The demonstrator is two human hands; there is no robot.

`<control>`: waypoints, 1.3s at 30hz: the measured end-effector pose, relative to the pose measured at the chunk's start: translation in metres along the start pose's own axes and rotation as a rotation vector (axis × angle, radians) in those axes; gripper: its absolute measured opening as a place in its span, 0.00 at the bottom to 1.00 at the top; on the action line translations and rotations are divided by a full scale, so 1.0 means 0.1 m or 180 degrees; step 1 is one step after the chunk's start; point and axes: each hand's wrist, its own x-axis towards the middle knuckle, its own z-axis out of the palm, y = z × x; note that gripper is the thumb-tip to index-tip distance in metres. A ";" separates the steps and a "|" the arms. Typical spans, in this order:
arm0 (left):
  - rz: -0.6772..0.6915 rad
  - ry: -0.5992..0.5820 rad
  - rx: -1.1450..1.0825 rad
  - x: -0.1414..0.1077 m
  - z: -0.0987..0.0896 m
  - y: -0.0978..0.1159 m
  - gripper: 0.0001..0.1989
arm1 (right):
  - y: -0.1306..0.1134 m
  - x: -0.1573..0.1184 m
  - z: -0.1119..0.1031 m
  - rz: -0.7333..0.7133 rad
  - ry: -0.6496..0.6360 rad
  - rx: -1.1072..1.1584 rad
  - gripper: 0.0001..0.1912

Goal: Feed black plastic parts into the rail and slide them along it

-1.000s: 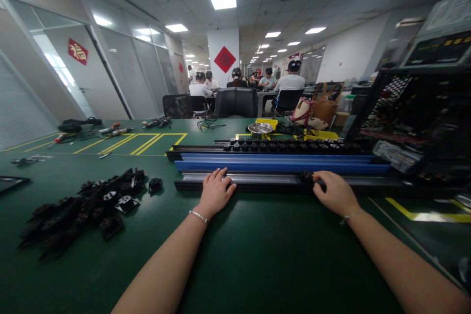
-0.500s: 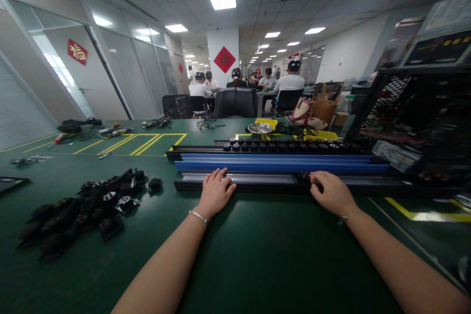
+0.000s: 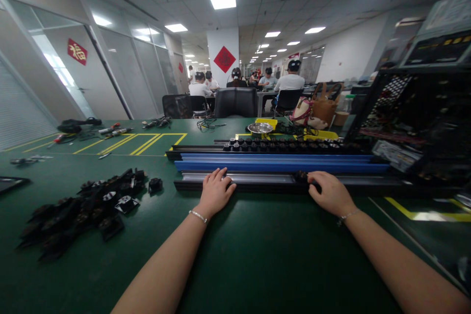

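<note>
A long black rail with a shiny inner channel lies across the green table. My left hand rests on its left part, fingers spread. Farther right, my right hand has its fingers closed at a small black part that sits in the channel. Just behind the rail lies a blue rail. Behind that, several small black parts stand in rows along another dark rail.
A heap of black parts lies on the left, a single one beside it. A metal dish, yellow trays and bags stand at the back. An open black case rises at the right.
My right hand and the small black part have shifted slightly left along the channel. My left hand has stayed in place.
</note>
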 end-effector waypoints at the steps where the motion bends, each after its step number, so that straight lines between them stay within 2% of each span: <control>1: -0.0002 0.0000 -0.0005 0.00 0.00 0.00 0.17 | 0.00 0.00 0.00 -0.0013 0.0011 0.0001 0.06; 18: -0.0015 0.0028 -0.0029 0.00 0.00 0.00 0.17 | -0.04 0.00 0.03 -0.0198 0.0077 0.0125 0.09; 27: -0.0026 -0.0026 -0.0058 0.00 -0.01 -0.01 0.16 | -0.12 0.03 0.00 -0.0140 -0.0110 0.0293 0.12; 35: -0.0016 -0.0038 -0.0004 0.00 -0.02 0.01 0.17 | -0.07 0.00 0.05 -0.0027 -0.0178 0.0290 0.16; 39: -0.0032 -0.0030 -0.0008 0.00 -0.01 0.01 0.16 | -0.06 0.00 0.08 -0.0020 -0.0153 0.0217 0.15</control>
